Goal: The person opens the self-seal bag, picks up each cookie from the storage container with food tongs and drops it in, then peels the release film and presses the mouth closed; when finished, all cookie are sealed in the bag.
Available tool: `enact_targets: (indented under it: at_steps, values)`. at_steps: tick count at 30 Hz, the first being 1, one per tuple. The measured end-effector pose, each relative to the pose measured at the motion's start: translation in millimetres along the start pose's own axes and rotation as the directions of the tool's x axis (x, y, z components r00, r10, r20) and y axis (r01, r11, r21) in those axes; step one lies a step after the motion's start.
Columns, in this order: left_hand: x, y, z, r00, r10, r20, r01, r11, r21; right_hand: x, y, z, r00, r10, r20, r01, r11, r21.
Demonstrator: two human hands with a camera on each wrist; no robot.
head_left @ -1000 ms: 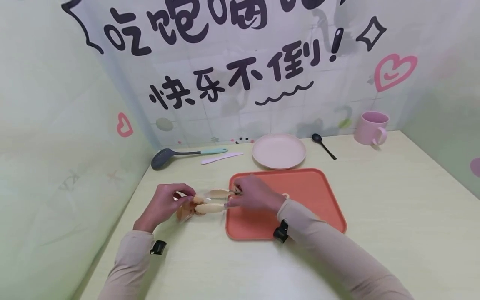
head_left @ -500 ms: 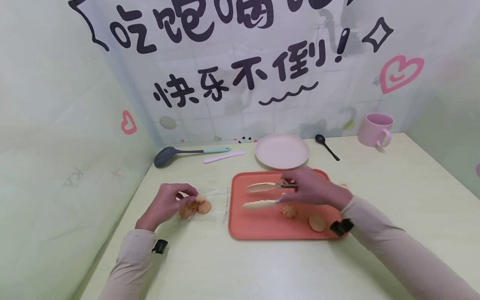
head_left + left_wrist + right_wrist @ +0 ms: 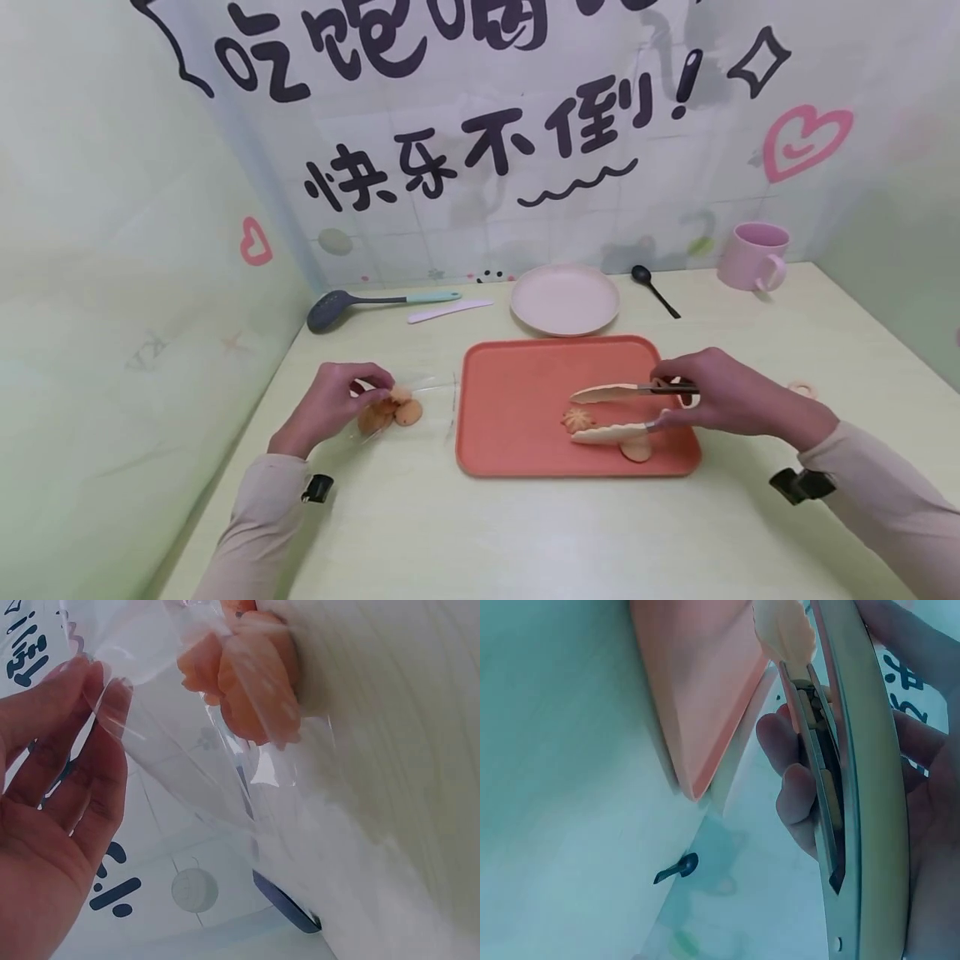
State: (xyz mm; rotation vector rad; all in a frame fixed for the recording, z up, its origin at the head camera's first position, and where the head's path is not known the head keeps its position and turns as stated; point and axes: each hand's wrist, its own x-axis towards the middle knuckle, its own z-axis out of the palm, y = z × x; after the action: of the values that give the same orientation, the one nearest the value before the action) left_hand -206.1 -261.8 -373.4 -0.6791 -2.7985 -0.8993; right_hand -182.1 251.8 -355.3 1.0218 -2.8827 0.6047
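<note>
My left hand (image 3: 330, 406) pinches the edge of a clear plastic bag (image 3: 437, 400) lying left of the tray. Several light-brown cookies (image 3: 407, 412) sit inside it; the left wrist view shows them as orange-brown cookies (image 3: 259, 682) behind the film. With my right hand (image 3: 731, 392) I grip cream-tipped tongs (image 3: 611, 432) by their handles, arms spread apart, over the right half of the orange tray (image 3: 510, 467). A flower-shaped cookie (image 3: 577, 418) lies on the tray at the tong tips. Partly covered by the lower tong arm is a round cookie (image 3: 637, 452).
Behind the tray stands a pink plate (image 3: 565, 300). A slotted spoon (image 3: 327, 312) and a lilac knife (image 3: 450, 312) lie at the back left. Toward the back right are a black spoon (image 3: 655, 291) and a pink mug (image 3: 752, 257), close to the wall.
My right hand has carried the tongs rightward from the bag to the tray's right side, uncovering the tray. The left hand has stayed at the bag.
</note>
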Motion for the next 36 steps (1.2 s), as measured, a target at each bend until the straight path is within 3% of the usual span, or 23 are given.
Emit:
enact_targets:
  at_steps: [8,17,24,30,36]
  values:
    - [2.6,1.5,4.4,1.000,0.014,0.011,-0.014,1.000,0.004,-6,0,3,0.986,-0.133,-0.098,0.133,0.991,-0.009]
    - [2.5,2.6,3.0,1.000,-0.004,0.026,0.003,1.000,0.029,8,-10,6,0.975,-0.173,-0.137,0.169,0.985,-0.037]
    - [2.4,2.9,-0.4,0.999,-0.022,0.032,0.021,0.999,0.025,34,-24,12,0.969,-0.194,-0.153,0.195,0.981,-0.014]
    - [-1.2,1.4,-4.3,1.000,-0.022,0.005,0.022,0.999,0.036,71,-48,40,0.968,-0.149,-0.200,0.150,0.989,-0.009]
    - [0.0,-0.3,-5.8,1.000,0.016,-0.020,-0.016,0.999,0.044,102,-77,64,0.991,-0.067,-0.113,0.067,0.998,-0.002]
